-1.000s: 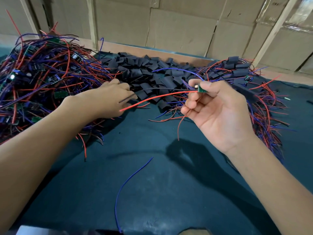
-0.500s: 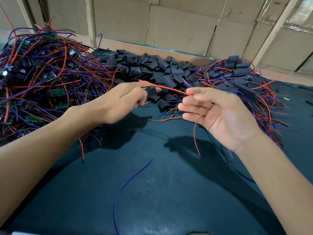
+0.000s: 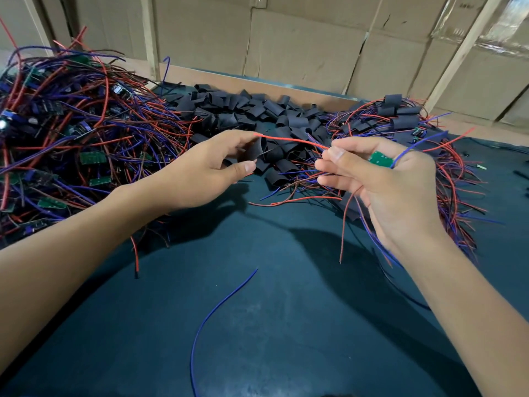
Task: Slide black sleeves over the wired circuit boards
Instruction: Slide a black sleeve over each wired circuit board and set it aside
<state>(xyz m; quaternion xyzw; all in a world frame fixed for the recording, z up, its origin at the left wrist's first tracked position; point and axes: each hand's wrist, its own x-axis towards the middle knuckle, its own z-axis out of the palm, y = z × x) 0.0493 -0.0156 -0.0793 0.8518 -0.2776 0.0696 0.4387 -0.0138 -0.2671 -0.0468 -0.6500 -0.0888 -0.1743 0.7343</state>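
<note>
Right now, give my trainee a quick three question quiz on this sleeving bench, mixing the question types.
1. True or false: the small green circuit board sits in the right hand.
2. What does the left hand pinch: A a black tubular sleeve, B a loose blue wire, C nothing?
3. Fill in: the thin red wire spans from the right hand toward the ____ hand.

Key: 1 true. 2 A. 3 left.
</note>
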